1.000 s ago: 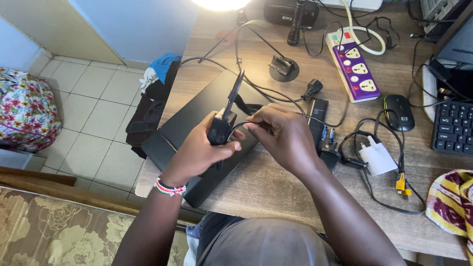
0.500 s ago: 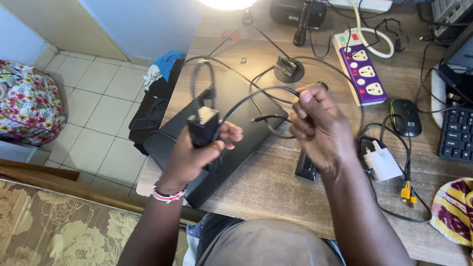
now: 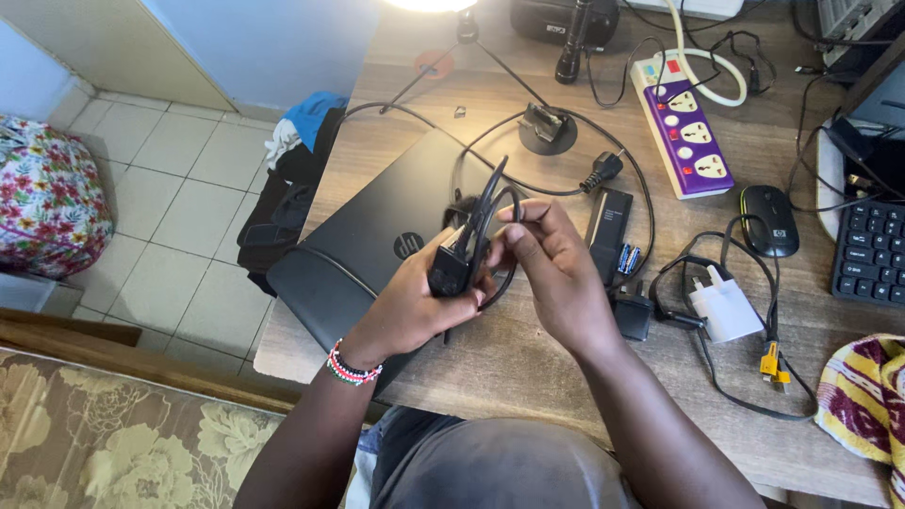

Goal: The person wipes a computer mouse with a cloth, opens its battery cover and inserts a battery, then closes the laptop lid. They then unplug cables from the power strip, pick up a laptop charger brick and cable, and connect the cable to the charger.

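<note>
Left hand is wrapped tight around a small black power adapter, fingers curled under it and thumb on the side. Right hand is right up against it, fingertips pinched on the black cable that comes off the adapter, so both hands are closed on the same thing. The cable is bunched into a couple of loops standing up between the hands, and the rest of it trails off across the desk in a big arc to a black plug lying loose.

All of this is held just above a closed black laptop that sits at an angle on the wooden desk, its corner hanging off the left edge. Just right of the right hand there's a black box and a white charger with its own tangle of black wire and a yellow connector. Further back: a round black lamp base, a purple and white power strip, a black mouse, and a keyboard at the right edge. Striped yellow cloth pokes in at the bottom right. A beaded bracelet is on the left wrist.
</note>
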